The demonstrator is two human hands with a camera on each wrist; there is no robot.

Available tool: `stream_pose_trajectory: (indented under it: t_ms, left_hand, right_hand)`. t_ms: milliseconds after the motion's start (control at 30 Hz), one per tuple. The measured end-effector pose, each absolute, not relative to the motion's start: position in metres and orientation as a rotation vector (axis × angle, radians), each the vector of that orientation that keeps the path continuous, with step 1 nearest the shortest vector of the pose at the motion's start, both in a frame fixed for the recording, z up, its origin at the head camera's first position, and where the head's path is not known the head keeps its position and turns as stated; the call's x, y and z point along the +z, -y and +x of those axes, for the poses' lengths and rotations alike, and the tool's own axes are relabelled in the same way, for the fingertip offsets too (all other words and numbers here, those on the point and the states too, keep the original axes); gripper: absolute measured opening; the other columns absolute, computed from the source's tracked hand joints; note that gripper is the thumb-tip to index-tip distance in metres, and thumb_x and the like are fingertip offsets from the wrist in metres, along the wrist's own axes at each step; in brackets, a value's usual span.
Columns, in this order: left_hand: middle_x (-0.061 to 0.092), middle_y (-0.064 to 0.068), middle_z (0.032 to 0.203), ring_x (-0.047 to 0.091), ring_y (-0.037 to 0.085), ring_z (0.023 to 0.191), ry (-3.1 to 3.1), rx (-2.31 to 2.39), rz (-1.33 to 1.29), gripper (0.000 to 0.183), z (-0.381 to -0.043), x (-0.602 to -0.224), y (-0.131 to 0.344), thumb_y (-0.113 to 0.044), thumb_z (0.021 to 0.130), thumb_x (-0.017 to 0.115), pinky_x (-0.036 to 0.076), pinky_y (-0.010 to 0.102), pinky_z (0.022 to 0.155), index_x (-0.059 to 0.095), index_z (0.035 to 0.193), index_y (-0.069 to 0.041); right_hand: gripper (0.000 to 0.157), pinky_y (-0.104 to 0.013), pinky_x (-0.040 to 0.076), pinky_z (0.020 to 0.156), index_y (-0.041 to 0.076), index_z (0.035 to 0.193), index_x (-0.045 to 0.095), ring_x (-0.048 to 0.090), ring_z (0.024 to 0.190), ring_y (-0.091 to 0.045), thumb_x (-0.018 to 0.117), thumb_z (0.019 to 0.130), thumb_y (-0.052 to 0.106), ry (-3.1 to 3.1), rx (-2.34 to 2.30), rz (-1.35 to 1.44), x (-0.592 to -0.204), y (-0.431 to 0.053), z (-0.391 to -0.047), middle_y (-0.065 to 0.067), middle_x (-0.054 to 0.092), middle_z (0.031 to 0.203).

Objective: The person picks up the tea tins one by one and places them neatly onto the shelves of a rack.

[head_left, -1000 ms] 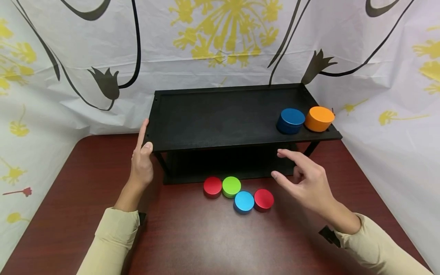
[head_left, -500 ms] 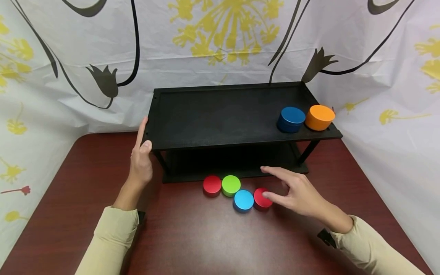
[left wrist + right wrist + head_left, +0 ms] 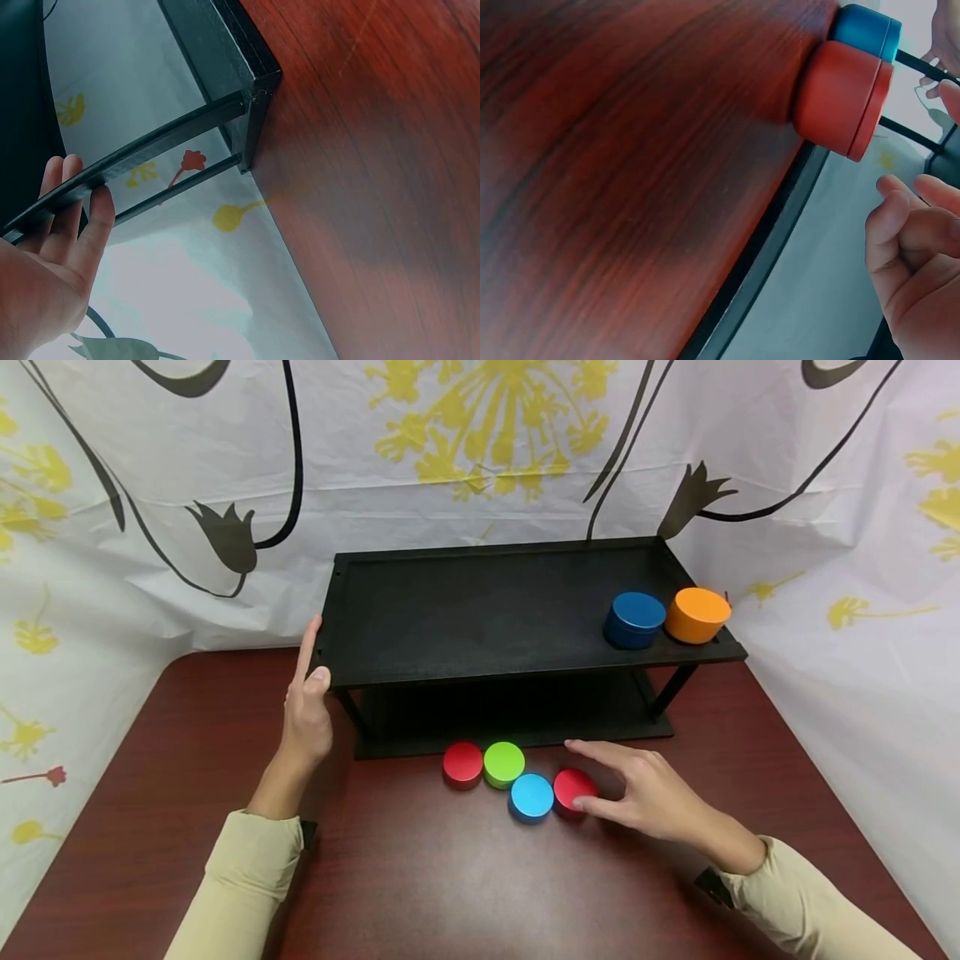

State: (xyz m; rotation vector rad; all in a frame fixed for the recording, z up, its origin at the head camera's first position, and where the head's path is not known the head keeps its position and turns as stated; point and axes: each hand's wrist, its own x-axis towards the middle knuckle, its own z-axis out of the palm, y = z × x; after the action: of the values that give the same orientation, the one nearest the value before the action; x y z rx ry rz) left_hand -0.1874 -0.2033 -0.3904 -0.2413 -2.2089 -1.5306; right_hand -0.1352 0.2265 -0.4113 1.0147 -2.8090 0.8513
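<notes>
My left hand (image 3: 306, 718) grips the left end of the black two-tier shelf (image 3: 465, 618), thumb at its front corner and index finger straight along the side. In the left wrist view, its fingers pass around a thin black bar of the shelf. My right hand (image 3: 652, 789) hovers with thumb and index finger spread about the right-hand red round tin (image 3: 573, 787). The right wrist view shows a gap between the fingers and this lidded red tin (image 3: 840, 97). Beside it stand a light blue tin (image 3: 532, 797), a green tin (image 3: 504, 764) and another red tin (image 3: 462, 764).
On the shelf's top right sit a dark blue tin (image 3: 635, 620) and an orange tin (image 3: 698, 615). The lower tier (image 3: 495, 706) lies just behind the row of tins. A white patterned cloth (image 3: 450, 518) hangs around the brown table (image 3: 420, 877).
My right hand has moved down and left from the shelf's front edge to the right-hand red tin. My left hand stays at the shelf, and the tins keep their places.
</notes>
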Motion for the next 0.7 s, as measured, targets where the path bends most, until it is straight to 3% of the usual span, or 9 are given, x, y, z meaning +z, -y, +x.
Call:
stream_pose_trajectory:
  t_ms: [200, 433, 700]
  left_hand:
    - [0.018, -0.003, 0.061, 0.008, 0.013, 0.051, 2.214, -1.539, -0.234, 0.065, -0.188, -0.392, 0.203, -0.038, 0.092, 0.028, 0.009, 0.036, 0.045, 0.028, 0.157, -0.038]
    - [0.018, -0.005, 0.060, 0.007, 0.014, 0.051, 2.205, -1.539, -0.245, 0.066, -0.187, -0.392, 0.204, -0.038, 0.092, 0.027, 0.009, 0.036, 0.045, 0.028, 0.158, -0.033]
    - [0.019, -0.003, 0.061, 0.008, 0.013, 0.052, 2.219, -1.524, -0.241, 0.066, -0.187, -0.391, 0.203, -0.039, 0.093, 0.027, 0.009, 0.036, 0.046, 0.027, 0.158, -0.035]
  right_hand:
    - [0.065, -0.041, 0.053, 0.089, 0.015, 0.138, 0.060, 0.063, 0.114, -0.014, 0.078, 0.083, 0.045, 2.851, 0.869, 1.019, -0.416, -0.227, -0.134, 0.002, 0.062, 0.132]
    - [0.070, -0.038, 0.054, 0.088, 0.015, 0.139, 0.059, 0.062, 0.110, -0.012, 0.076, 0.082, 0.051, 2.918, 0.846, 1.021, -0.423, -0.226, -0.134, 0.001, 0.062, 0.132]
    - [0.066, -0.037, 0.054, 0.087, 0.014, 0.138, 0.060, 0.062, 0.105, -0.010, 0.078, 0.083, 0.045, 2.973, 0.773, 1.028, -0.429, -0.224, -0.134, 0.001, 0.064, 0.129]
